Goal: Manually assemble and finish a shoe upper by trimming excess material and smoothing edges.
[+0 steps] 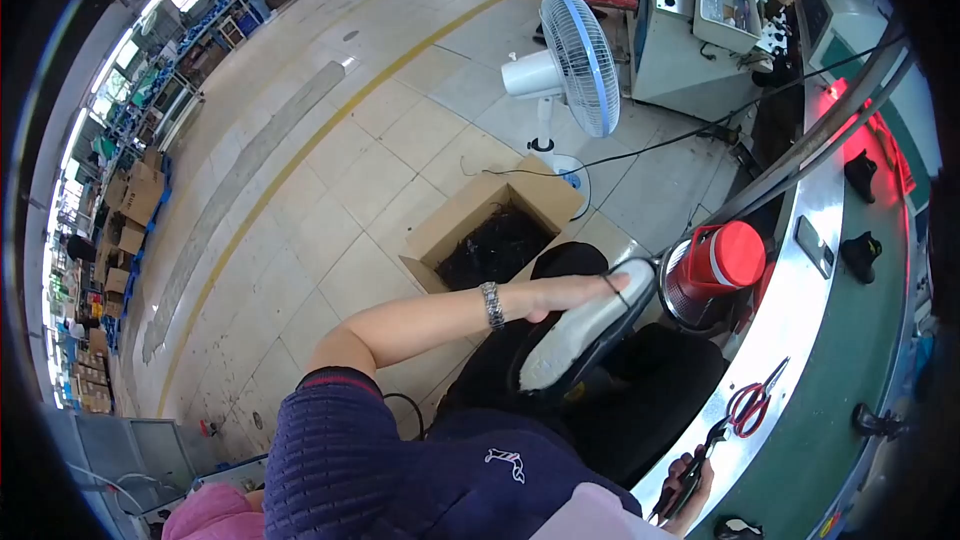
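Note:
A black shoe (pixel 570 345) with a pale sole facing up lies across my lap. My left hand (pixel 580 295) grips it near one end, the thumb and fingers on the sole by a thin dark strap or cord. That end of the shoe is close to a metal mesh cylinder (pixel 686 300) with a red container (pixel 735 255) on it. At the lower right my right hand (pixel 690 495) is closed round the dark handles of a pair of pliers (pixel 708 450), over the metal bench edge. Red-handled scissors (pixel 750 408) lie on the bench just beyond the pliers.
A green conveyor belt (pixel 850 370) carries several black shoes (pixel 860 258) beside the metal ledge, where a phone (pixel 815 245) lies. An open cardboard box (pixel 545 198) with black material and a white fan (pixel 580 65) stand ahead on the floor. A cable (pixel 650 145) crosses there.

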Demonstrator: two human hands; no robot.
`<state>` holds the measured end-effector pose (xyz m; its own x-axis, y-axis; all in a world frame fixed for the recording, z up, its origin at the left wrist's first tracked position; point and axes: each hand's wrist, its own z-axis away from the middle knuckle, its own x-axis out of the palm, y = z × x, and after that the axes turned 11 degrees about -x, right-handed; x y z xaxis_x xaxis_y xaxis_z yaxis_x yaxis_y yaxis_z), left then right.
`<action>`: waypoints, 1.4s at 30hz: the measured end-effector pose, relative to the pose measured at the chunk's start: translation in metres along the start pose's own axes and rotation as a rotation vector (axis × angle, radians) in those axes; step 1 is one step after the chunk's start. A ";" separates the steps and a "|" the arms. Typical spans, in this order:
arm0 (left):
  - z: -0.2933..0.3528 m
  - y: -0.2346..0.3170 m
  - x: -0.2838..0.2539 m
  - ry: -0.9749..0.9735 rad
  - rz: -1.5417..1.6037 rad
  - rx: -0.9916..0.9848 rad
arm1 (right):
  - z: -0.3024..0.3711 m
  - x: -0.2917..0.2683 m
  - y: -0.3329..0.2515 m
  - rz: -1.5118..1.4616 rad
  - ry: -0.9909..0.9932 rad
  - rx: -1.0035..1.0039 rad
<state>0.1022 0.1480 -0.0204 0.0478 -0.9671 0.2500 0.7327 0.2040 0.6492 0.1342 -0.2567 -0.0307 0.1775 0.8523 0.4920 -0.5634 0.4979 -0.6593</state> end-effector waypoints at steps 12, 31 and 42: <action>-0.037 -0.035 0.016 -0.097 -0.056 0.029 | 0.014 0.013 -0.018 0.048 -0.166 0.021; -0.058 -0.029 0.028 0.266 -0.023 0.495 | -0.032 0.195 0.006 0.845 -0.614 0.315; -0.062 -0.023 0.036 0.420 0.049 0.509 | -0.054 0.234 -0.004 1.100 -0.643 0.374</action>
<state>0.1288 0.0990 -0.0707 0.4093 -0.9108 0.0532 0.3154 0.1959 0.9285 0.2217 -0.0508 0.0564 -0.8634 0.5016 0.0540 -0.3716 -0.5599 -0.7406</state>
